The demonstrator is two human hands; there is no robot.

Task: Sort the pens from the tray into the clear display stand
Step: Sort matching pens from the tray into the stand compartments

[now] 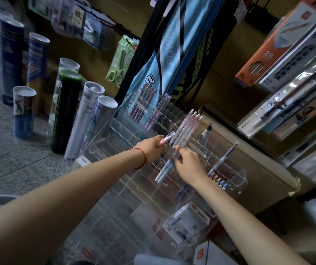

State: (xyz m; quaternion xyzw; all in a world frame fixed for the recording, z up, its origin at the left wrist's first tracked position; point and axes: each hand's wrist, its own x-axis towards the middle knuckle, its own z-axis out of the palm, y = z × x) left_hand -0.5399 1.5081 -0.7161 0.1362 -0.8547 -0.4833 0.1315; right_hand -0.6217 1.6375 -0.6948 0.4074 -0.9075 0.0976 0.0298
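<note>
**Left hand** [153, 146]: my fingers are curled round the barrel of the pink pen [164, 140]. Its clear cap end projects past my fingertips toward the stand [237, 178]. A red cord [142, 158] circles this wrist.

**Right hand** [189, 165]: it sits just right of my left hand and apart from it, knuckles up, fingers bent down onto the front of the stand. I cannot tell whether the fingertips pinch anything.

**Stand**: clear, with stepped compartments, directly under and beyond both hands. Contents:
- Two blue pens [164, 171] lie in a compartment beneath my right hand, their upper ends hidden by my fingers.
- Four pale pens [186, 127] stand side by side just beyond my right hand, near the cap of the pink pen.
- Purple pens [160, 109] and maroon pens [142, 104] stand in the rear compartments, well beyond my left hand.
- One clipped pen [225, 158] leans to the right of my right hand.

**Floor**: tubes [65, 111] stand left of my left hand.
</note>
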